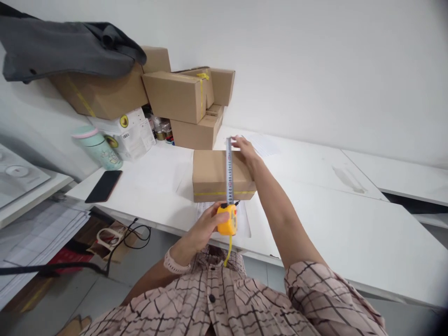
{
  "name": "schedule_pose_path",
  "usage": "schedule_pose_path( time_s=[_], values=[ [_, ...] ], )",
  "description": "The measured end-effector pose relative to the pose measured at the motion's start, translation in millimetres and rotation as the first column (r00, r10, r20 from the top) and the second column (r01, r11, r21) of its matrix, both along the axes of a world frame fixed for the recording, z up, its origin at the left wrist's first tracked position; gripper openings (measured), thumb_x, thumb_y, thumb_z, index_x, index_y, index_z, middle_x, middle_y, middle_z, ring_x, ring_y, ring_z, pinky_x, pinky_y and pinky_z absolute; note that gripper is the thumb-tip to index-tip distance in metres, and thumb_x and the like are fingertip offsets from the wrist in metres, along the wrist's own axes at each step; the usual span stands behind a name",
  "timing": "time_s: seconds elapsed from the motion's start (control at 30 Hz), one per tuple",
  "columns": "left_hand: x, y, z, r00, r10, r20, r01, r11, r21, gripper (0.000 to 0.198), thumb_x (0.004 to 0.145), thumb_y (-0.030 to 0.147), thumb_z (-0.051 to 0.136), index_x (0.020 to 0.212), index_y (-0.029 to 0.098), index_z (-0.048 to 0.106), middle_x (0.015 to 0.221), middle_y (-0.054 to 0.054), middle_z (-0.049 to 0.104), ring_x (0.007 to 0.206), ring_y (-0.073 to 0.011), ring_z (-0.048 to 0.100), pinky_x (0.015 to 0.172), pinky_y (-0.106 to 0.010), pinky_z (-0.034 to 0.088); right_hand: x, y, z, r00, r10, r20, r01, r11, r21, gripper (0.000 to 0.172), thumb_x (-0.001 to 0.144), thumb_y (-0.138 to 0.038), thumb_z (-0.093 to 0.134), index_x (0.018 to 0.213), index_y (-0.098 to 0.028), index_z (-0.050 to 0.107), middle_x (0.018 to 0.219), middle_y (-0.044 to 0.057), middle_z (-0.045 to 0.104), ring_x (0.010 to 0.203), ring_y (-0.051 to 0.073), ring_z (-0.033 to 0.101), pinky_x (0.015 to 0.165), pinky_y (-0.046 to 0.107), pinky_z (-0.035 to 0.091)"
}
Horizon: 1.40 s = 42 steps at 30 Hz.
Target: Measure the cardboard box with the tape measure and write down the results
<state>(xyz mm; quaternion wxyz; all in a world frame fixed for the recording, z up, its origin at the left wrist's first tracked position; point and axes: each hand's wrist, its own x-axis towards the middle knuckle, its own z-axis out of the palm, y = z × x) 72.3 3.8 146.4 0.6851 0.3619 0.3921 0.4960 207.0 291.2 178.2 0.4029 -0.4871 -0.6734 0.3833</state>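
Observation:
My left hand point(206, 225) is closed round a yellow tape measure point(227, 221), just in front of a small cardboard box point(212, 167). The metal blade point(229, 170) is drawn out straight across the top of the box to its far edge. At the blade's far end, the fingertips of my right hand point(247, 148) are closed on the tip; the exact grip is hard to make out. My right wrist passes over the right side of the box. A yellow strap point(229, 247) hangs below the tape measure's case. Printed paper point(245, 219) lies partly under the box.
Stacked cardboard boxes point(175, 95) stand at the back left, with a dark grey bag point(70, 49) on top. A mint bottle point(101, 148) and a black phone point(104, 186) are on the white table point(315, 219) at the left. A cable point(140, 228) hangs below the table edge.

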Motion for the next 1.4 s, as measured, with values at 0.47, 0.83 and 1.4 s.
schedule_pose_path(
  time_s=[0.47,0.83,1.4],
  values=[
    [-93.5,39.4,-7.7,0.863,0.389,-0.323,-0.318,0.914,0.251,0.062,0.068,0.052,0.077,0.118,0.024,0.054,0.111,-0.005,0.066,0.095,-0.0234,0.067,0.078,-0.032,0.056,70.8,-111.6,-7.7,0.998,-0.022,-0.061,0.016,0.994,-0.111,0.069,0.094,-0.076,0.034,0.143,-0.033,0.055,0.155,0.005,0.050,0.140,0.027,0.047,0.108,0.036,0.042],
    [-89.2,81.6,51.4,0.830,0.498,-0.249,-0.374,0.830,0.413,0.054,0.064,0.044,0.080,0.107,0.024,0.056,0.104,-0.002,0.062,0.084,-0.0183,0.064,0.070,-0.030,0.057,19.9,-55.0,25.8,0.738,-0.290,0.610,0.083,0.935,0.345,0.047,0.104,-0.050,0.035,0.094,-0.018,0.069,0.120,0.018,0.068,0.122,0.034,0.052,0.105,0.048,0.035],
    [5.2,-31.8,-35.6,0.992,-0.125,-0.017,0.125,0.992,-0.002,0.052,0.073,0.044,0.084,0.114,0.022,0.060,0.110,-0.006,0.064,0.094,-0.0188,0.059,0.081,-0.030,0.049,13.5,-57.4,20.9,0.728,-0.330,0.600,0.086,0.913,0.399,0.060,0.107,-0.042,0.016,0.097,-0.014,0.068,0.110,0.017,0.074,0.110,0.029,0.061,0.098,0.044,0.038]
  ],
)
